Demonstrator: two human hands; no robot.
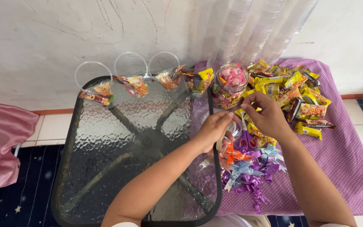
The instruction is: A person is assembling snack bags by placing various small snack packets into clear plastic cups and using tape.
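Note:
My left hand point(213, 129) grips a beige roll of tape point(221, 142) over the right edge of the glass table point(118, 143). My right hand point(267, 115) is close beside it with thumb and fingers pinched, apparently on the end of the tape; the strip is too thin to see clearly. Just beyond both hands stands a clear cup full of pink and mixed sweets point(230, 85). Under the hands lie coloured ribbon bows point(248, 169) and purple-handled scissors point(246, 141).
Several clear cups with snacks point(133, 85) lie tipped along the table's far edge. A pile of yellow snack packets point(293, 93) sits on the purple dotted cloth point(349, 159). Tall stacks of clear cups point(253, 29) lean on the wall. Pink fabric point(1, 145) is at the left.

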